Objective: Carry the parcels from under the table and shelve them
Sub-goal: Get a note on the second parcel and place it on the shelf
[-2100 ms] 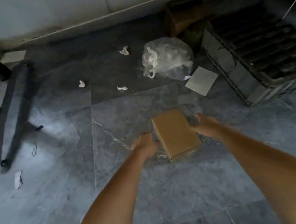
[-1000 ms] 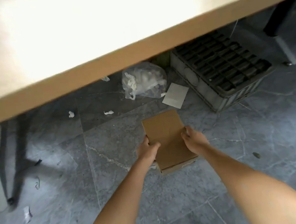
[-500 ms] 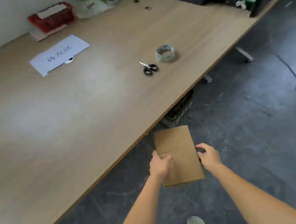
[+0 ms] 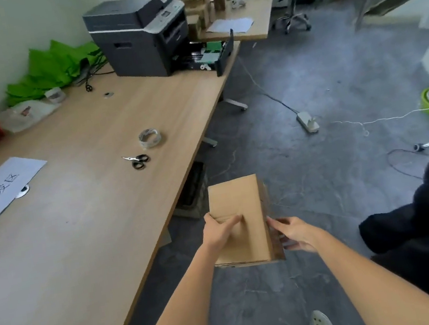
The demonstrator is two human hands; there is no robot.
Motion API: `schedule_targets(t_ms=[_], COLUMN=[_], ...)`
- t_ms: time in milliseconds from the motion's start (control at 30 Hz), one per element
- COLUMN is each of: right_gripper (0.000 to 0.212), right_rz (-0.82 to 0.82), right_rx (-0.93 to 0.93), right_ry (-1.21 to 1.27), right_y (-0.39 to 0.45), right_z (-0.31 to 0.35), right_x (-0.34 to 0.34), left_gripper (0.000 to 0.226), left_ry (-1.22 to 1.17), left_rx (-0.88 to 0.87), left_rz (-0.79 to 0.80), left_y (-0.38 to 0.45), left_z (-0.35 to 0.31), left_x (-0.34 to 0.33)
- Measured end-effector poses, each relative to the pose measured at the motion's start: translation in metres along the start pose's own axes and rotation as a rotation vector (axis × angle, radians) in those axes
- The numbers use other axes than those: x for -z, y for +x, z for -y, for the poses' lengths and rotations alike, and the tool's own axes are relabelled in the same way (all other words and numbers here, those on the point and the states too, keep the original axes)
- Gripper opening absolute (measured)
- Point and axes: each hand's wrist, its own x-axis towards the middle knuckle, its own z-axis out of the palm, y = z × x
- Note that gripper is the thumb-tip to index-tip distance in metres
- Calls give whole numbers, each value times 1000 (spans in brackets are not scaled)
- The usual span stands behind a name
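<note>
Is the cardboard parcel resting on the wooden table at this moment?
No, the cardboard parcel is held in the air over the floor beside the wooden table, between the left hand and right hand.

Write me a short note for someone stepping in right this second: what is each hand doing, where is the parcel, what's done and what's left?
Left hand: grips the cardboard parcel on its left side, thumb across the top.
Right hand: holds the parcel's right side, fingers against it.
Parcel: off the floor, carried in the air beside the wooden table, over the grey floor.
Done: this parcel is out from under the table.
Left: carry it to a shelf and set it there. No shelf is plainly in view, nor any parcels remaining under the table.
</note>
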Motion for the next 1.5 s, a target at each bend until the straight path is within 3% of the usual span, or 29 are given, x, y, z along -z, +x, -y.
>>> schedule_targets(t_ms=[200, 367, 633, 833, 1033, 1167, 1333, 1500], right_gripper=[75, 84, 100, 62, 76, 29, 42, 44], right_rz=[-105, -187, -341, -506, -726, -910, -1061, -1171], right_rx=[50, 106, 143, 114, 76, 128, 176, 173], right_ry=[184, 352, 411, 406, 504, 597, 658, 768], right_y=[-68, -119, -208, -281, -345, -388, -450, -525], right_z=[-31, -62, -136, -202, -275, -329, -401, -470], right_x=[30, 50, 78, 103, 132, 158, 175, 190], left_gripper=[110, 106, 100, 81, 73, 72, 76, 95], left_ry=[123, 210, 270, 319, 488, 549, 597, 613], left_rx=[-43, -60, -62, -176, -356, -405, -441, -443], left_rz=[160, 278, 492, 614, 712, 757, 852, 1022], left_y=[-49, -95, -177, -252, -327, -377, -443, -509], left_z=[-19, -26, -4, 13, 29, 46, 71, 92], left_x=[-44, -81, -143, -205, -275, -324, -385, -445])
